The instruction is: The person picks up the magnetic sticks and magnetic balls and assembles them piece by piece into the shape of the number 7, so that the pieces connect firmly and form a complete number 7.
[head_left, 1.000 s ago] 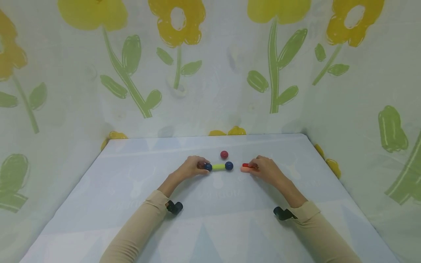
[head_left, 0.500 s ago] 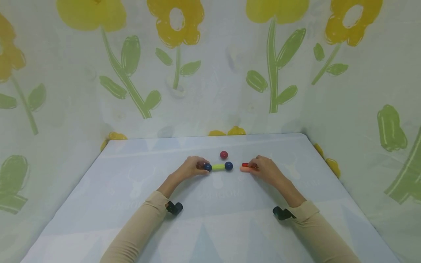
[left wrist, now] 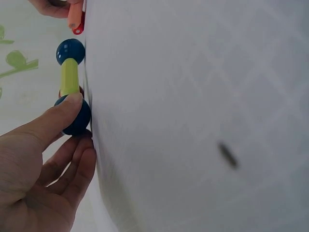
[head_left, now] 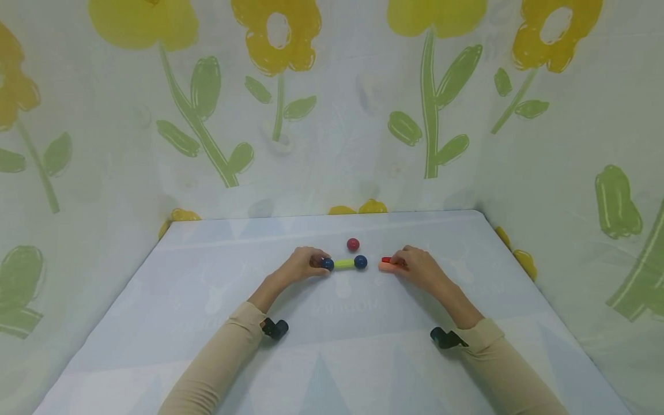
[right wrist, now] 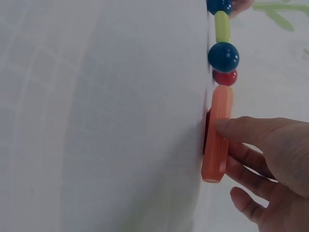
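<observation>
Between both hands lies a yellow-green rod (head_left: 344, 264) with a dark blue ball at each end. My left hand (head_left: 307, 262) grips the left blue ball (left wrist: 77, 117), its thumb reaching toward the rod's end. The right blue ball (head_left: 360, 262) is untouched. In my right hand (head_left: 422, 270) is an orange rod (right wrist: 218, 140), the thumb pressed on its side. A red rod (head_left: 387, 260) lies along it on the far side, mostly covered in the right wrist view. A short gap separates these rods from the right blue ball.
A loose red ball (head_left: 353, 245) sits on the table just beyond the yellow-green rod. The pale patterned cloth (head_left: 342, 323) covers the table. Flower-printed hangings (head_left: 342, 144) enclose the back and both sides. Each wrist carries a small black camera (head_left: 280, 329).
</observation>
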`<state>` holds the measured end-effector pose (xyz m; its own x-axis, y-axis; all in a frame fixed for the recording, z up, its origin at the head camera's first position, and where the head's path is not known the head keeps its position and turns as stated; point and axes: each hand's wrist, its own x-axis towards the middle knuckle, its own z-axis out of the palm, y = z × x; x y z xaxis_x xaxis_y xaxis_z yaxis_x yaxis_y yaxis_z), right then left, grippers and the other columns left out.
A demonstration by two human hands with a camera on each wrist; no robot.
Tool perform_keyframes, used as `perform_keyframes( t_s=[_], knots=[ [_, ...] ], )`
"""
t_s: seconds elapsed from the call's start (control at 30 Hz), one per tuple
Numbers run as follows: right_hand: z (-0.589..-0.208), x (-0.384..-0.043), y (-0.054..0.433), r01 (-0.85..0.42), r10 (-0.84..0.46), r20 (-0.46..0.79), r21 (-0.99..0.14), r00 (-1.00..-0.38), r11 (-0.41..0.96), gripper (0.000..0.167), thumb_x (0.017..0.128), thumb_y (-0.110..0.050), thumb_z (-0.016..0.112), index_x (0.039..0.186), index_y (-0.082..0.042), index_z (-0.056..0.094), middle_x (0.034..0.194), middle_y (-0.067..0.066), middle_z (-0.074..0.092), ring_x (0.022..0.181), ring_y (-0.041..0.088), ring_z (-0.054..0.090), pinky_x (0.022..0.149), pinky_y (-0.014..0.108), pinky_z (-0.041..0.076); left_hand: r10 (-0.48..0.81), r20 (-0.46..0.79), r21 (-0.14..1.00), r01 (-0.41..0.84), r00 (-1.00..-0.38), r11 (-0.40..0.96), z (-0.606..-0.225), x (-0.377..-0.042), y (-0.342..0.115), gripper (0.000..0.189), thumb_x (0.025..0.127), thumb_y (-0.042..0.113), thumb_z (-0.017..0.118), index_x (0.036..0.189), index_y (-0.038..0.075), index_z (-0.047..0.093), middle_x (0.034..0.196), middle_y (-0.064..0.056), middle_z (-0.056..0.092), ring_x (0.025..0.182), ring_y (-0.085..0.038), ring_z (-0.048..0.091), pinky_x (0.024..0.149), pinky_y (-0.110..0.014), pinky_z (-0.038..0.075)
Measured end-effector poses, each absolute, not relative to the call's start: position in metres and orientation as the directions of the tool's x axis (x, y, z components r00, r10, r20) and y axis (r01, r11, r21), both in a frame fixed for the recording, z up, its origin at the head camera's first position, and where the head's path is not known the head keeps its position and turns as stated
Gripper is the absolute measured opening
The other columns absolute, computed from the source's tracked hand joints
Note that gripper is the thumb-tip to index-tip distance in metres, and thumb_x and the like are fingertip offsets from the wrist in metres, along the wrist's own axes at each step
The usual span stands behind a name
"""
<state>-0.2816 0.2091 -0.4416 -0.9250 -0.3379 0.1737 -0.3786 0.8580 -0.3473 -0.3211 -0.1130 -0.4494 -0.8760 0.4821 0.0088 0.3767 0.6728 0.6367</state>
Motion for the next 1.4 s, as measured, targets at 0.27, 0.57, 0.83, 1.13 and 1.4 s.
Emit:
perform_keyframes(
  t_s=[0.27,0.57,0.83,1.13,1.4],
  knots=[
    [-0.437,-0.278,0.205,-0.388,-0.346,0.177,-0.363,-0.921,0.847,0.019,0.084,-0.013,0.077,0.102,-0.009,0.074,0.091,0.005,0.069,0.083,0.018,0.058,0.081,0.035,0.055,0.482,0.013,0.644,0.375,-0.876,0.666,-0.448,-0.32,-0.113,0.039,0.084,0.017,0.078,0.121,0.008,0.069,0.1,-0.007,0.072,0.082,-0.013,0.058,0.078,-0.025,0.053],
    [-0.434,-0.274,0.196,-0.414,-0.38,0.162,-0.371,-0.91,0.832,0.018,0.085,-0.011,0.076,0.102,-0.007,0.074,0.09,0.004,0.071,0.078,0.015,0.057,0.076,0.03,0.054,0.494,0.02,0.646,0.388,-0.869,0.657,-0.449,-0.32,-0.113,0.038,0.084,0.017,0.077,0.121,0.008,0.069,0.101,-0.007,0.072,0.082,-0.013,0.059,0.077,-0.024,0.053],
    [-0.436,-0.275,0.19,-0.358,-0.352,0.092,-0.402,-0.932,0.843,0.025,0.087,-0.015,0.074,0.11,-0.006,0.074,0.09,0.005,0.069,0.077,0.014,0.057,0.071,0.025,0.053,0.487,0.017,0.64,0.384,-0.873,0.665,-0.45,-0.32,-0.113,0.039,0.084,0.017,0.078,0.121,0.008,0.069,0.1,-0.006,0.071,0.082,-0.013,0.059,0.077,-0.025,0.053],
    [-0.439,-0.272,0.185,-0.357,-0.354,0.108,-0.51,-0.929,0.782,0.024,0.089,-0.021,0.072,0.106,-0.006,0.076,0.083,0.004,0.071,0.07,0.01,0.058,0.061,0.021,0.048,0.473,0.01,0.634,0.371,-0.881,0.678,-0.45,-0.32,-0.113,0.04,0.083,0.018,0.078,0.121,0.009,0.069,0.101,-0.006,0.072,0.084,-0.013,0.059,0.079,-0.026,0.053],
    [-0.44,-0.271,0.182,-0.246,-0.307,0.004,-0.61,-0.952,0.753,0.025,0.089,-0.018,0.07,0.11,-0.004,0.073,0.088,0.005,0.071,0.074,0.013,0.059,0.056,0.023,0.049,0.474,0.009,0.633,0.372,-0.88,0.678,-0.449,-0.319,-0.113,0.041,0.083,0.019,0.079,0.121,0.01,0.069,0.101,-0.006,0.071,0.083,-0.013,0.059,0.079,-0.026,0.053]
  ],
)
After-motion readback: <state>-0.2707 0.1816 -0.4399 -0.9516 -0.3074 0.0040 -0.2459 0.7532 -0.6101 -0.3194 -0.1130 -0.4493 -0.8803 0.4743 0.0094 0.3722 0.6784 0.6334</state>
